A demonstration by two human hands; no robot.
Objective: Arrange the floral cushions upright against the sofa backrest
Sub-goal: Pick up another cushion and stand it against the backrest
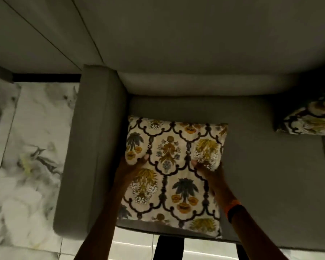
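Note:
A cream floral cushion [174, 171] with dark scroll lines and yellow flowers lies flat on the grey sofa seat [261, 175], next to the left armrest. My left hand [131, 167] grips its left edge, thumb on top. My right hand [208, 170] holds its right side, thumb on the fabric. A second floral cushion [310, 119] sits at the far right, near the grey backrest [195, 83], partly cut off by the frame edge.
The sofa's left armrest [90, 147] runs along the cushion's left side. White marbled floor tiles [26, 147] lie to the left and in front. A pale wall rises behind the sofa. An orange band circles my right wrist.

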